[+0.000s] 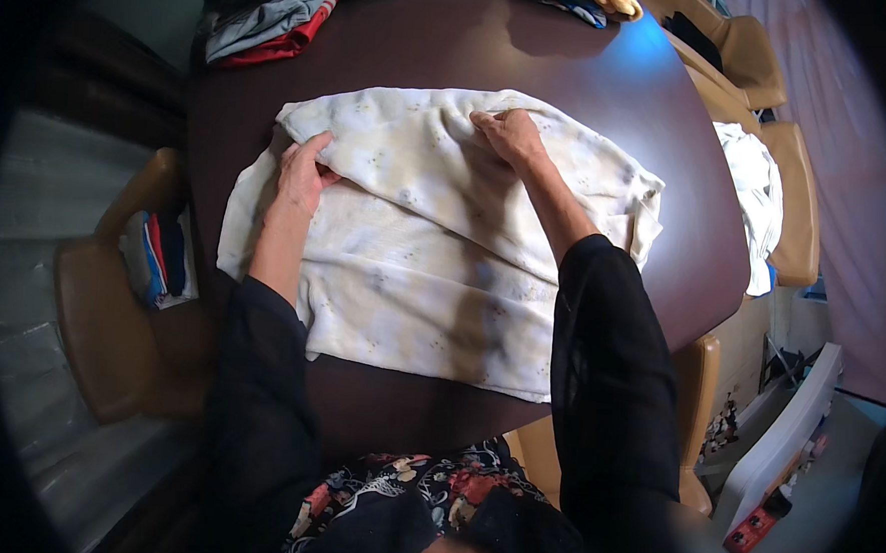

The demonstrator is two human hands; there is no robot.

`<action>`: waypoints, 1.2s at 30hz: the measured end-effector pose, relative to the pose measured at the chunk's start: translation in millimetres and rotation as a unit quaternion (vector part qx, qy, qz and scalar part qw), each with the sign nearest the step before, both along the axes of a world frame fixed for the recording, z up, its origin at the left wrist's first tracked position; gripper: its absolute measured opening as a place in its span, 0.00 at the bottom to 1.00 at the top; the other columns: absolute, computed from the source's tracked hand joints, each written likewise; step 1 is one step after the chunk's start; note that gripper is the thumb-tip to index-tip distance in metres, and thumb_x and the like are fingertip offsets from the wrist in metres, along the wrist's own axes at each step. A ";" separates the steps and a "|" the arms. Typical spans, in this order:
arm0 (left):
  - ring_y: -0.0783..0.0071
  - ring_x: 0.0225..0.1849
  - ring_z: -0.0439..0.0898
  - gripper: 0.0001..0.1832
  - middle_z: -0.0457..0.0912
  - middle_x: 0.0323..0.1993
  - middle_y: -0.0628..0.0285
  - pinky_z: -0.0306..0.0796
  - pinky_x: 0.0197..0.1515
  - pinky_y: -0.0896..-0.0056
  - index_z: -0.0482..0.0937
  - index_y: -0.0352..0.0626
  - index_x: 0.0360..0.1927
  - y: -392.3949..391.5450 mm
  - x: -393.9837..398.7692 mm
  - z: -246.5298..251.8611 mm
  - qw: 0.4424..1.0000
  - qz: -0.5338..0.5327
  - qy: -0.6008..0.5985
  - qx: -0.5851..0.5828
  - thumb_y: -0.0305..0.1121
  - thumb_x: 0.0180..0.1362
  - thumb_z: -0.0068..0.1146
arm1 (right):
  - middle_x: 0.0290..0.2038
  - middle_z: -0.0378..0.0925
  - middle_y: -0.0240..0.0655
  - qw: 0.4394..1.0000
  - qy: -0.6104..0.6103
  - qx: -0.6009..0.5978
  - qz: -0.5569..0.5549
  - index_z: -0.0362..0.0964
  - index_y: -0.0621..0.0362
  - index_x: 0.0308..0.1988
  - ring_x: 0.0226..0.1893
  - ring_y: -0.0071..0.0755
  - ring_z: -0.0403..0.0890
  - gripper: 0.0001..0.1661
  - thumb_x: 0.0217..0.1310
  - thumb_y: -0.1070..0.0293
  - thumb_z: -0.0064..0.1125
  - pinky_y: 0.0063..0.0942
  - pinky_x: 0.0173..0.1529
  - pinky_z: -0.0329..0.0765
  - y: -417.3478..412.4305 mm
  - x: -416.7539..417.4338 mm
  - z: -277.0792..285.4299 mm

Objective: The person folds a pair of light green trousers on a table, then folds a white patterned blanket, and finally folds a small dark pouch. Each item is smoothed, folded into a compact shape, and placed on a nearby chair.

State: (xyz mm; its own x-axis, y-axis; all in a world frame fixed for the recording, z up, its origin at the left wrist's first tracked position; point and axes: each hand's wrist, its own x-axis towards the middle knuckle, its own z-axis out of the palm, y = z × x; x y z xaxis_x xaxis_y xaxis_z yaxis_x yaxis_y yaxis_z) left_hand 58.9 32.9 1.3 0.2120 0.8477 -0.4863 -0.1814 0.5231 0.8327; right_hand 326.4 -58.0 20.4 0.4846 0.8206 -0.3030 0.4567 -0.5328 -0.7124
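A cream and white cloth (414,252) with small faint prints lies spread in folded layers over the dark table. Its upper layer is partly folded over, with a crease running slantwise to the lower right. My left hand (304,173) pinches the edge of that layer near the upper left, the fingertips partly under the fabric. Near the upper edge, right of the middle, my right hand (512,136) holds a gathered bit of the cloth between thumb and fingers. Both forearms reach over the cloth in black sleeves.
Folded clothes (272,23) are piled at the far left of the dark table (455,44), with more cloths along its far edge. Tan chairs stand around it; a white garment (751,202) lies on a right one, folded clothes (164,254) on the left one (102,319).
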 end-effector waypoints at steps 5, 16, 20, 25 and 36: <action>0.60 0.41 0.73 0.15 0.71 0.39 0.53 0.74 0.41 0.56 0.67 0.32 0.36 -2.7 -13.7 -21.8 0.995 0.038 -0.089 0.002 0.26 0.44 0.53 | 0.13 0.66 0.28 0.981 0.188 0.054 -0.014 0.76 0.61 0.27 0.12 0.18 0.60 0.23 0.54 0.49 0.56 0.24 0.18 0.59 7.0 -22.3 13.2; 0.50 0.46 0.71 0.18 0.68 0.44 0.45 0.69 0.49 0.42 0.63 0.27 0.40 -15.6 -0.2 -8.1 0.996 0.052 -0.045 0.064 0.21 0.42 0.49 | 0.24 0.76 0.39 0.971 0.039 0.236 0.014 0.71 0.61 0.30 0.26 0.37 0.77 0.07 0.47 0.72 0.56 0.32 0.30 0.73 43.2 -13.7 -22.4; 0.48 0.50 0.70 0.20 0.67 0.48 0.45 0.68 0.50 0.41 0.63 0.27 0.43 -12.4 -6.1 -10.7 0.994 0.110 -0.007 0.024 0.19 0.43 0.46 | 0.30 0.77 0.48 0.958 -0.163 0.235 0.026 0.72 0.58 0.34 0.33 0.52 0.77 0.11 0.48 0.66 0.57 0.43 0.37 0.73 46.7 -24.9 -26.5; 0.47 0.50 0.69 0.20 0.67 0.48 0.45 0.68 0.49 0.42 0.62 0.28 0.44 -9.2 -1.5 -13.0 0.993 0.110 -0.001 0.041 0.19 0.43 0.45 | 0.34 0.77 0.49 0.960 -0.158 0.229 0.030 0.72 0.57 0.42 0.38 0.52 0.77 0.15 0.51 0.67 0.55 0.39 0.42 0.72 36.5 -19.1 -16.6; 0.48 0.49 0.71 0.25 0.66 0.49 0.44 0.72 0.45 0.46 0.61 0.26 0.47 14.9 -19.5 -37.6 0.995 0.097 -0.016 0.029 0.18 0.40 0.45 | 0.22 0.76 0.45 0.937 -0.280 0.168 0.127 0.71 0.60 0.26 0.27 0.48 0.78 0.17 0.50 0.55 0.54 0.40 0.35 0.74 -25.7 -1.7 -6.7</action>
State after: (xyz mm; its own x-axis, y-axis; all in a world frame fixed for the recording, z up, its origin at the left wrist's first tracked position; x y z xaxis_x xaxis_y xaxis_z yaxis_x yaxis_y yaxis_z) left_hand 39.5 47.8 -36.3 0.0568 0.9005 -0.4311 -0.3007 0.4272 0.8527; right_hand 324.7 -83.7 13.7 0.2667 0.9344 0.2363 0.8902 -0.1448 -0.4320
